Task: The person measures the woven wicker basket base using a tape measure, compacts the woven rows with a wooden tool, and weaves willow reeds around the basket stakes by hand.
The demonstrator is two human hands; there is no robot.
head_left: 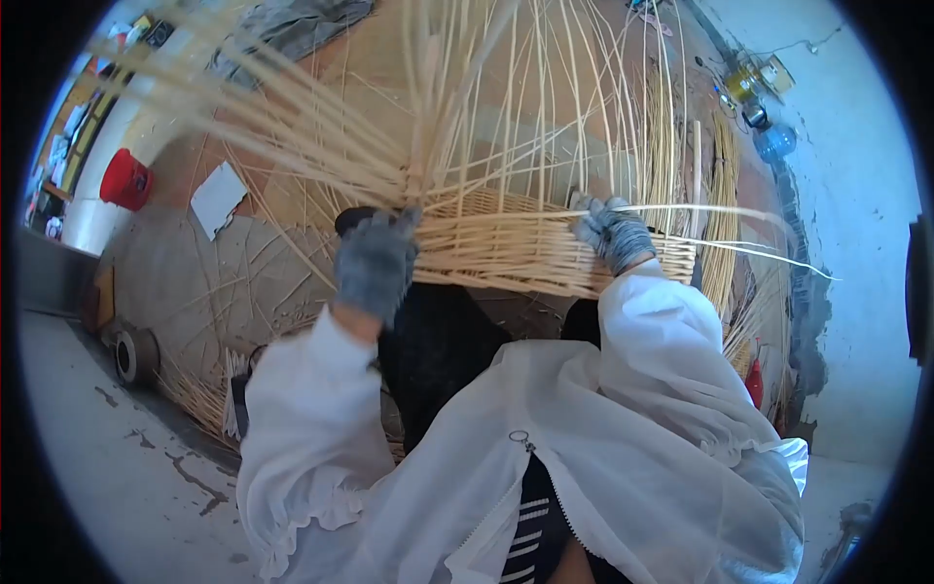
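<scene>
A half-woven wicker basket (501, 248) lies across my lap, its pale side wall turned toward me and its tall upright rods (545, 107) fanning away from me. My right hand (618, 234), in a grey glove, is closed at the upper edge of the weave near the right end. Loose pale wicker strands (725, 209) stick out to the right from under its fingers. At the left end, beside a thicker corner stake (416, 170), is my gloved left hand (375, 265). Motion smears it, and its fingers cannot be made out.
Bundles of long wicker rods (720, 214) lie on the floor at the right. A red bucket (126, 180) and a torn white sheet (218, 200) are at the left. Loose sticks litter the floor. By the right wall stands a clear water jug (774, 143).
</scene>
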